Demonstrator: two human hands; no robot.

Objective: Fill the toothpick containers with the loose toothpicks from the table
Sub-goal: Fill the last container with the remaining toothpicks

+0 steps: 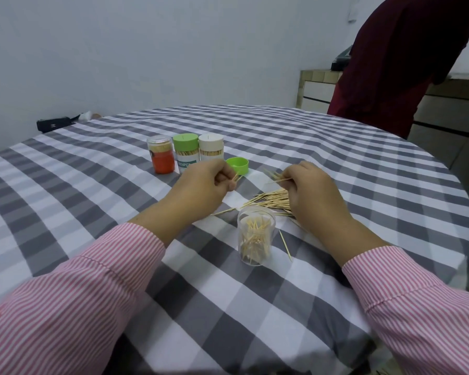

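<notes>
- The left hand (206,182) has its grip curled tight, pinching a few toothpicks whose tips poke out beside the green lid (237,165).
- The right hand (310,196) grips a small bundle of toothpicks (275,176) between narrow, curled fingers, raised above the loose toothpicks (268,200) heaped on the desk (92,185).
- An open clear container (256,235), partly filled, stands upright between both wrists.
- Three capped containers (184,154) stand in a row behind the left hand.
- One stray toothpick (285,245) lies just right of the clear container.
</notes>
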